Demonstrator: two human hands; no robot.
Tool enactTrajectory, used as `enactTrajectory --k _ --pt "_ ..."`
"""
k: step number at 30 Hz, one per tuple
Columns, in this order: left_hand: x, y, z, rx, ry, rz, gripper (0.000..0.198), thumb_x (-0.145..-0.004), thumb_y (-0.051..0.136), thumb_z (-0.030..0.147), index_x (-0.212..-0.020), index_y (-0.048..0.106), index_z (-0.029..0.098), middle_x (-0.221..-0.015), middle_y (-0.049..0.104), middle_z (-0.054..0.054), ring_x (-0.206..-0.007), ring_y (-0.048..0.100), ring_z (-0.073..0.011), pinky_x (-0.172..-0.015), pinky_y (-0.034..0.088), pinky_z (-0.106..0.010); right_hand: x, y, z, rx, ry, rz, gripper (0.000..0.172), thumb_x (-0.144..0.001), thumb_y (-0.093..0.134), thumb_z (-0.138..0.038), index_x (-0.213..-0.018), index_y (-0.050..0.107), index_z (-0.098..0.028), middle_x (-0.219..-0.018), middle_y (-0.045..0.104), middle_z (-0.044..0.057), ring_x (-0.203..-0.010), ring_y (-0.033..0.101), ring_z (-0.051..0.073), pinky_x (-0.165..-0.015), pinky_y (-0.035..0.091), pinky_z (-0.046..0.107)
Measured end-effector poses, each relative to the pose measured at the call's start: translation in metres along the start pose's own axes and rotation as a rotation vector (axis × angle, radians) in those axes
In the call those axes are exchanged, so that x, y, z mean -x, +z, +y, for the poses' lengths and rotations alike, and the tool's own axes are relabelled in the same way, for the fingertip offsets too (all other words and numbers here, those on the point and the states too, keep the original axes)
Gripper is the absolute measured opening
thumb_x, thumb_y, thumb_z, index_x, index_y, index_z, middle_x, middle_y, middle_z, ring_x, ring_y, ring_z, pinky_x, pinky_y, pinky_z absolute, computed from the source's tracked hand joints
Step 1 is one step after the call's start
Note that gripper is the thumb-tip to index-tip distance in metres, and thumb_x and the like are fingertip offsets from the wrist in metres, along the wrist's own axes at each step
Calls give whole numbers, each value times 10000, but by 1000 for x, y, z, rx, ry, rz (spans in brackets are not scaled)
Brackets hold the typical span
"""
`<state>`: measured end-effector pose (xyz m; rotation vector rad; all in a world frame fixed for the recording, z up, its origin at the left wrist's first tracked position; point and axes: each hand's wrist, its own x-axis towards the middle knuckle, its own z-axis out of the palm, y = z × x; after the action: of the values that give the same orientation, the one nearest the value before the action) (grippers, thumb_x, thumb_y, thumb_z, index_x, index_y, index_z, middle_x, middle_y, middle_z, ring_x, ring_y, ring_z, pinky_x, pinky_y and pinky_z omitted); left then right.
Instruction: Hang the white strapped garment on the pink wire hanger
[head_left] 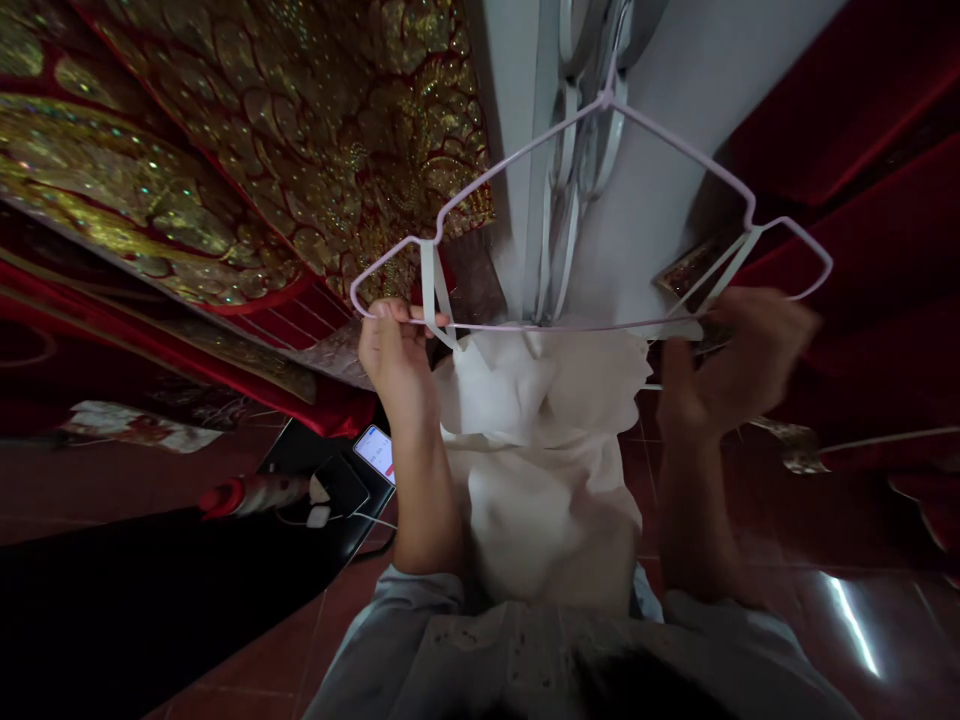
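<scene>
A pale pink hanger [525, 153] is held in front of me, its hook at the top. From it hangs a white garment [547, 500] with thin straps and a scalloped upper edge. The left strap [429, 285] loops over the hanger's left notch; the right strap [727, 268] runs over the right notch. My left hand [396, 355] is closed around the lower left corner of the hanger, fingers near the strap. My right hand [739, 360], blurred by motion, is closed at the garment's upper right edge beside the strap; its fingertips are partly hidden.
Several more hangers [566, 200] hang behind, before a pale wall. Gold-sequinned red garments [360, 130] hang at left, dark red cloth [862, 190] at right. A black table [187, 590] at lower left bears a lit phone [375, 452] and a charger [318, 516]. The floor [795, 540] is red tile.
</scene>
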<state>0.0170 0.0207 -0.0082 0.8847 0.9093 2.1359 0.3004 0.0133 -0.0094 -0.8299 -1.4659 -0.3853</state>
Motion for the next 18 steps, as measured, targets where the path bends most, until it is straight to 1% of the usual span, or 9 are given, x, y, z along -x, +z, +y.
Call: enactTrajectory --k 1,3,4,5,8,11,13,16,18 --pt "1 1 0 7 -1 9 403 -1054 783 515 -834 597 233 -730 659 9 -711 715 -170 -697 487 -294 9 2 -11 -43 91 -191 502 -995 712 -363 -1494 680 -317 -1286 719 110 -1182 660 309 -931 613 506" --pt "5 4 0 9 13 27 389 -1041 799 510 -837 613 236 -732 682 3 -741 722 -176 -693 487 -285 22 6 -28 -91 201 -467 528 -989 714 -352 -1514 665 -341 -1397 718 109 -1241 672 310 -937 640 495" --pt "8 5 0 4 16 33 386 -1031 810 520 -845 622 239 -745 707 -5 -755 725 -179 -694 490 -283 25 8 -33 -125 257 -549 517 -994 711 -353 -1509 670 -349 -1437 702 106 -1190 693 284 -923 653 479" --pt "12 7 -1 0 13 37 380 -1021 817 536 -864 638 241 -769 738 -14 -757 724 -179 -692 493 -281 27 11 -36 -161 304 -578 484 -1000 706 -353 -1483 689 -353 -1446 688 102 -1080 708 241 -891 662 455" --pt "27 9 -5 -64 -41 15 382 -1032 782 594 -954 708 227 -872 815 -48 -760 723 -169 -735 529 -284 29 22 -37 -271 427 -521 375 -1017 688 -344 -1389 740 -347 -1367 662 80 -770 609 123 -741 644 367" --pt "46 12 -1 -289 -28 -91 404 -1050 751 603 -970 789 209 -953 837 -68 -922 769 -201 -899 586 -327 27 31 -33 -295 481 -447 261 -1018 694 -357 -1267 772 -336 -1236 639 52 -697 521 95 -678 599 327" --pt "55 15 11 -411 -8 -177 338 -1043 782 546 -959 832 223 -978 843 -56 -996 773 -214 -956 595 -342 24 34 -29 -299 493 -433 209 -1006 724 -385 -1198 775 -321 -1183 631 48 -694 499 99 -660 573 316" --pt "55 20 40 -331 -36 -237 201 -1028 819 410 -909 863 255 -885 826 -26 -855 754 -180 -788 592 -291 16 31 -17 -296 466 -386 148 -975 783 -412 -1073 784 -300 -1094 634 41 -735 503 122 -649 526 295" --pt "43 19 58 -182 -54 -208 169 -1026 794 375 -912 878 283 -886 831 -27 -809 752 -179 -636 547 -270 11 28 -11 -280 454 -354 128 -963 798 -412 -1015 788 -295 -1044 631 28 -724 493 119 -624 485 279"
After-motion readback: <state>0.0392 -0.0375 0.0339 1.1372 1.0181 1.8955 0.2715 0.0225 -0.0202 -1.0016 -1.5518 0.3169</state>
